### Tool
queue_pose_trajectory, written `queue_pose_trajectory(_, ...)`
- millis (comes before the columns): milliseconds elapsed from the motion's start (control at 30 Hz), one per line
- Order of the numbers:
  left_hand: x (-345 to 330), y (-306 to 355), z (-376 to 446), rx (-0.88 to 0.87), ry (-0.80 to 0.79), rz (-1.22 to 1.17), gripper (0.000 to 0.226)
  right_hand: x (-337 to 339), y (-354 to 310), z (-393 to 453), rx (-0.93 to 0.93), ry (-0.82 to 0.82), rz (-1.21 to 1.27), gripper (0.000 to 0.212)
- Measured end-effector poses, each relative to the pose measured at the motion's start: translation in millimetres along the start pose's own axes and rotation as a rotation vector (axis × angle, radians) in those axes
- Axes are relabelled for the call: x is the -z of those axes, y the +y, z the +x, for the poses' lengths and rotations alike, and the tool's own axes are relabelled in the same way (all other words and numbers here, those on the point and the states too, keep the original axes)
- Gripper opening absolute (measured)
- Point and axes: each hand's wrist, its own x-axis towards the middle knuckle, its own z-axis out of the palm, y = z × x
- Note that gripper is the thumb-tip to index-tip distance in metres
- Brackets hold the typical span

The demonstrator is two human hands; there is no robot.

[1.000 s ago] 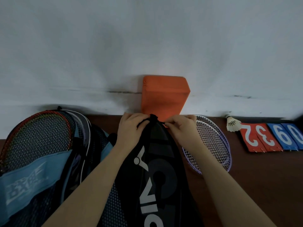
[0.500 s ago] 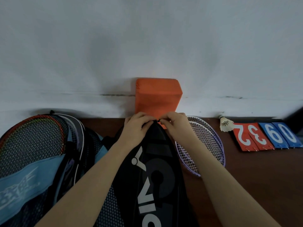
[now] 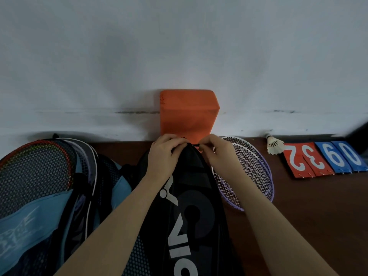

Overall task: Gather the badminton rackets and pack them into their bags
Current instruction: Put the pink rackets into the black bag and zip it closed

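Note:
A black racket bag (image 3: 191,208) with white lettering lies in front of me, its top end toward the wall. My left hand (image 3: 165,154) grips the top of the bag. My right hand (image 3: 216,154) pinches a small black zipper pull at the bag's tip. Two rackets with purple and white frames (image 3: 249,172) lie on the brown table to the right, partly under my right wrist. On the left, a blue and black bag (image 3: 39,206) holds rackets, one with a red frame (image 3: 35,152).
An orange pouch (image 3: 187,114) leans against the white wall behind the bag. A white shuttlecock (image 3: 274,145) and red and blue score cards (image 3: 322,159) lie at the right on the brown table (image 3: 318,216).
Both hands have stayed at the top of the black bag, with the right fingers shifting slightly along the zipper. The view has drifted a little.

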Motion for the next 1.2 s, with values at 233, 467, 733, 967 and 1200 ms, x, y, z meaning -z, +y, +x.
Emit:
queue_pose_trajectory(233,11,5,1,0.025,0.013,-0.090,0.015,-1,-12,19,0.048,-0.061,0.044,0.013)
queue_pose_trajectory(467,20,7,-1,0.076,0.036,-0.100,0.013,-5,-16,33,0.021,-0.054,0.051,0.006)
queue_pose_trajectory(733,8,1,5,-0.063,0.020,0.078,0.015,9,-6,8,0.172,-0.011,-0.086,0.007)
queue_pose_trajectory(967,-6,3,2,-0.030,0.047,0.082,0.020,13,6,3,0.074,-0.036,-0.019,0.005)
queue_pose_trajectory(1200,11,-5,7,0.084,-0.150,-0.012,0.020,10,-3,22,0.047,-0.054,0.069,0.008)
